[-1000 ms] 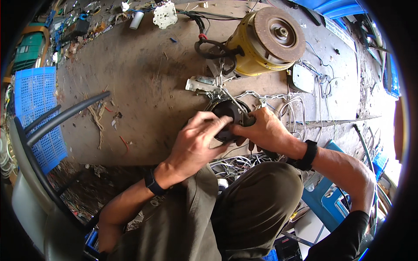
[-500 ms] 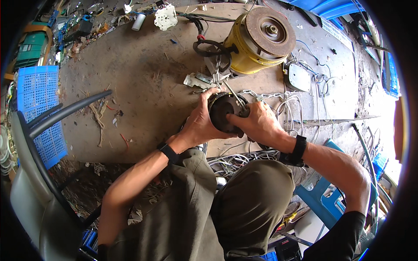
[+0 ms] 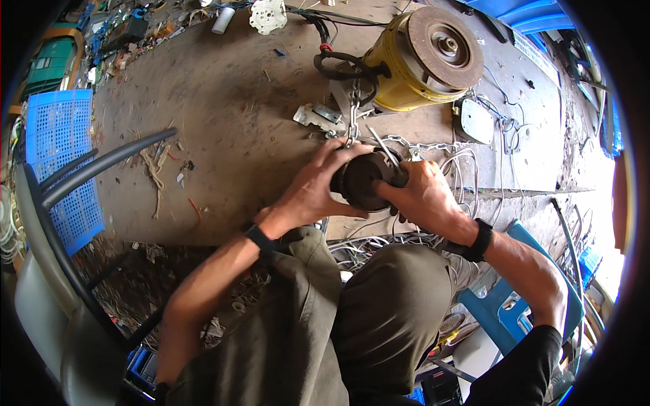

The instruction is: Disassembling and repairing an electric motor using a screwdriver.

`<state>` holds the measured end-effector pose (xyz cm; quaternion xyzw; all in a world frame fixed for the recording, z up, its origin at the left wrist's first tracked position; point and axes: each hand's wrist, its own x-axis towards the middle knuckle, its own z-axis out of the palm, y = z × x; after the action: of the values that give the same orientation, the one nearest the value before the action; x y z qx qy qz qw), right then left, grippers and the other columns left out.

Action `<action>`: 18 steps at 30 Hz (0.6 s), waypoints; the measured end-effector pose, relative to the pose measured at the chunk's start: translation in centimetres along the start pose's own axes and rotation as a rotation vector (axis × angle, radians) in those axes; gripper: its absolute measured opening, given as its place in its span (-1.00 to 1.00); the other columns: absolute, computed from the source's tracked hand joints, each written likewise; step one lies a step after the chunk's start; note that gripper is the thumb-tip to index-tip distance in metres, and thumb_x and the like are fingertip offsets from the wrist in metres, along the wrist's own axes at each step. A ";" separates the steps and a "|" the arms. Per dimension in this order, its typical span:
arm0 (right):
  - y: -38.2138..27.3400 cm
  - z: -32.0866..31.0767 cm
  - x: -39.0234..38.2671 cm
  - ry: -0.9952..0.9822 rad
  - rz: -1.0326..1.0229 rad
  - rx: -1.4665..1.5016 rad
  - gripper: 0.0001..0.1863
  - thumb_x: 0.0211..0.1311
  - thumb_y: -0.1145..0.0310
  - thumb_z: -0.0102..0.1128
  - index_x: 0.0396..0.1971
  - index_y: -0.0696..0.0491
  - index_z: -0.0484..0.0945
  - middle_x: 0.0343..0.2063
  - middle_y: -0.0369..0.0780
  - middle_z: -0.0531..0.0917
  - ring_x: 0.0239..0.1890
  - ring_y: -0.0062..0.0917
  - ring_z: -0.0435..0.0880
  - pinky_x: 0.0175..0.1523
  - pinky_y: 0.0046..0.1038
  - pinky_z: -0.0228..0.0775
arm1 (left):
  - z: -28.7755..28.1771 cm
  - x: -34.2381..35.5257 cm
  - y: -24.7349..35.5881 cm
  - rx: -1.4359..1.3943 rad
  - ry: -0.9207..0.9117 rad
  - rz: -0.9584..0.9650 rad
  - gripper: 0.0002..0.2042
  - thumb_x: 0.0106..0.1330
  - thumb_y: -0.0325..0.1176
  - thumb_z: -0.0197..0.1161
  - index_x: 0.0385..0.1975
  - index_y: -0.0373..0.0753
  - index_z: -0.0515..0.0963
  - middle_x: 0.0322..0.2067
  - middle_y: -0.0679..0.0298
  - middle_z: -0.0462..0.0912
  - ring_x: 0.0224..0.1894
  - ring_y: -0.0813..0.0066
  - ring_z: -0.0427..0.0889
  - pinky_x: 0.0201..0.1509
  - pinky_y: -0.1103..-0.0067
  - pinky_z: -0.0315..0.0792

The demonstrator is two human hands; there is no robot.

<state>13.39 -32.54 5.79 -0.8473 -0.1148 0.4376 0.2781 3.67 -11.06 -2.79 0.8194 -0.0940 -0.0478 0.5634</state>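
Note:
A dark, round, drum-like part [image 3: 363,181] sits between my two hands near the front edge of a flat brown board. My left hand [image 3: 313,179] curls round its left side, fingers over the far rim and thumb along the near one. My right hand [image 3: 425,196] grips the right side, its thumb pressed on the dark face. A thin pale metal rod [image 3: 384,145] slants out at the far right of the part, its lower end beside my right fingers; whether they hold it cannot be seen. A metal chain [image 3: 353,111] hangs just beyond my left fingers.
A yellow motor-like machine [image 3: 396,71] with a rusty disc stands on the board [image 3: 203,122] beyond my hands. Grey cables [image 3: 379,252] lie tangled near my knees. A blue stool [image 3: 497,311] stands at right, a chair with a black armrest [image 3: 108,166] at left.
The view has shifted, so the board and machine sit farther right and higher. My left fingers now reach farther over the part's far rim. My right hand keeps its grip.

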 end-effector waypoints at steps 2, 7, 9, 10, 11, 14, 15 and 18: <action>0.0 -0.8 -0.8 -0.011 0.066 0.042 -0.53 0.31 0.11 0.37 -0.48 0.31 0.72 -0.72 -0.18 0.69 -0.68 -0.53 0.72 -0.48 -0.43 0.59 | -1.9 -1.3 0.6 -0.064 0.015 -0.052 -0.10 -0.01 -0.16 0.74 0.40 -0.03 0.40 0.37 0.12 0.41 0.47 0.07 0.38 0.49 0.20 0.40; 1.0 -1.4 -1.0 -0.022 0.060 0.179 -0.53 0.33 0.11 0.37 -0.47 0.32 0.72 -0.71 -0.20 0.70 -0.70 -0.58 0.69 -0.54 -0.47 0.57 | -0.2 -2.6 0.3 -0.405 0.050 -0.476 -0.41 0.38 -0.32 0.49 0.34 -0.30 0.40 0.23 0.12 0.59 0.28 0.42 0.57 0.35 0.40 0.51; 1.5 -1.6 -1.3 -0.038 0.087 0.169 -0.55 0.36 0.12 0.36 -0.40 0.31 0.73 -0.69 -0.22 0.70 -0.70 -0.61 0.67 -0.56 -0.50 0.54 | 0.4 -1.7 1.4 -0.265 0.080 -0.447 -0.55 0.47 -0.34 0.40 0.25 -0.39 0.47 0.03 0.10 0.72 0.06 0.50 0.68 0.19 0.47 0.57; 1.7 -1.4 -1.2 -0.054 0.117 0.161 -0.57 0.39 0.13 0.36 -0.33 0.29 0.73 -0.68 -0.24 0.70 -0.70 -0.64 0.65 -0.58 -0.54 0.50 | -0.1 -1.0 1.6 -0.175 0.041 -0.509 -0.61 0.46 -0.32 0.40 0.16 -0.41 0.52 -0.08 0.03 0.75 0.00 0.41 0.72 0.11 0.42 0.58; 2.0 -1.2 -1.1 -0.070 0.147 0.154 -0.59 0.42 0.14 0.36 -0.26 0.28 0.73 -0.66 -0.26 0.71 -0.70 -0.67 0.64 -0.59 -0.57 0.46 | -0.3 -0.6 1.4 -0.086 0.001 -0.569 -0.66 0.46 -0.31 0.39 0.07 -0.42 0.58 -0.18 -0.04 0.78 -0.06 0.33 0.77 0.04 0.38 0.59; 1.6 -1.6 -1.5 -0.054 0.160 0.247 -0.57 0.41 0.12 0.37 -0.28 0.29 0.72 -0.67 -0.24 0.70 -0.69 -0.65 0.66 -0.58 -0.55 0.50 | -0.4 -1.5 0.0 -0.326 0.054 -0.532 -0.78 0.51 -0.39 0.32 -0.06 -0.46 0.62 -0.29 0.09 0.80 -0.22 0.49 0.77 -0.10 0.47 0.59; 1.6 -1.8 -1.6 -0.034 0.195 0.280 -0.56 0.40 0.12 0.37 -0.31 0.31 0.72 -0.68 -0.23 0.70 -0.69 -0.63 0.68 -0.57 -0.52 0.53 | -0.5 -1.6 -0.2 -0.457 0.098 -0.547 -0.80 0.52 -0.42 0.30 -0.07 -0.46 0.62 -0.29 0.13 0.80 -0.25 0.53 0.76 -0.14 0.49 0.58; 1.8 -1.9 -2.0 -0.005 0.173 0.332 -0.55 0.38 0.11 0.40 -0.27 0.30 0.71 -0.68 -0.24 0.69 -0.70 -0.64 0.66 -0.58 -0.52 0.51 | -0.5 -1.2 -0.8 -0.579 0.104 -0.603 -0.79 0.52 -0.46 0.30 0.02 -0.44 0.60 -0.21 0.23 0.78 -0.23 0.55 0.77 -0.09 0.55 0.62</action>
<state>13.63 -35.60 6.98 -0.7954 0.0316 0.4752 0.3750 2.64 -10.10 -3.39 0.6194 0.1959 -0.1935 0.7352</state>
